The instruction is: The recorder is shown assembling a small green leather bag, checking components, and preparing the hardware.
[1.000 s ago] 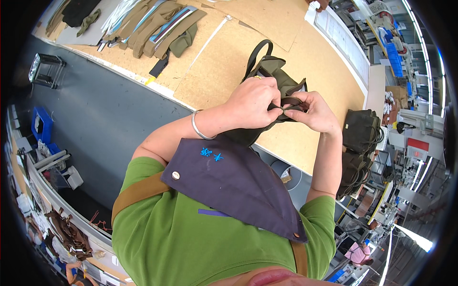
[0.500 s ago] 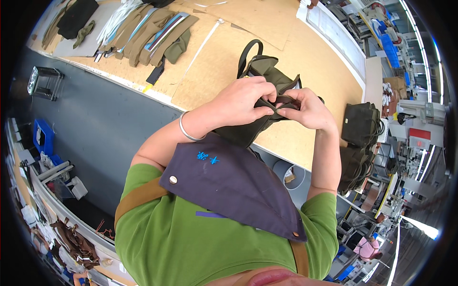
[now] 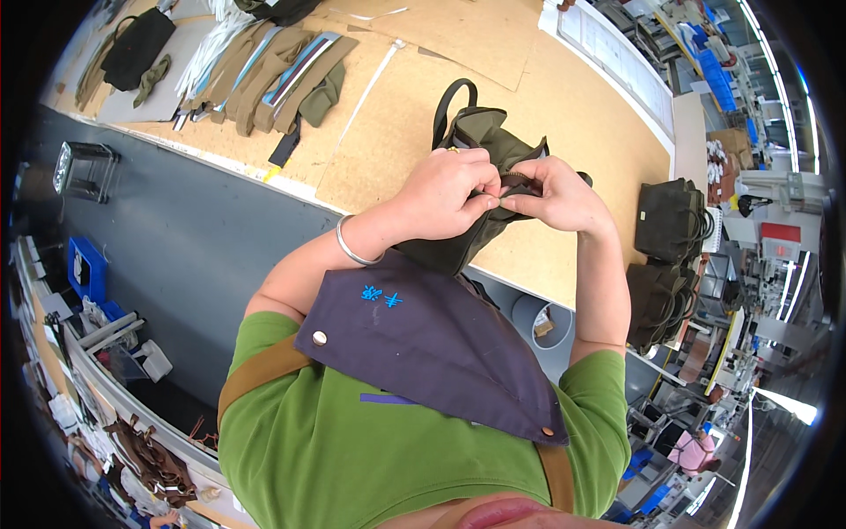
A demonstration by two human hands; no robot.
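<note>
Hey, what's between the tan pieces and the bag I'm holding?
The head view shows an olive scrap beside the tan pieces, then a narrow white strip on the table before the bag.

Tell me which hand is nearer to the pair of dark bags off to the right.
Right. The right hand pinches the held bag, with the pair of dark bags to its right; the left hand pinches it too, but farther left.

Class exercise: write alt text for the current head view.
A person's left hand and right hand pinch a dark olive fabric bag with a black looped handle, at a tan wooden table. Flat brown fabric strips lie at upper left.
</note>
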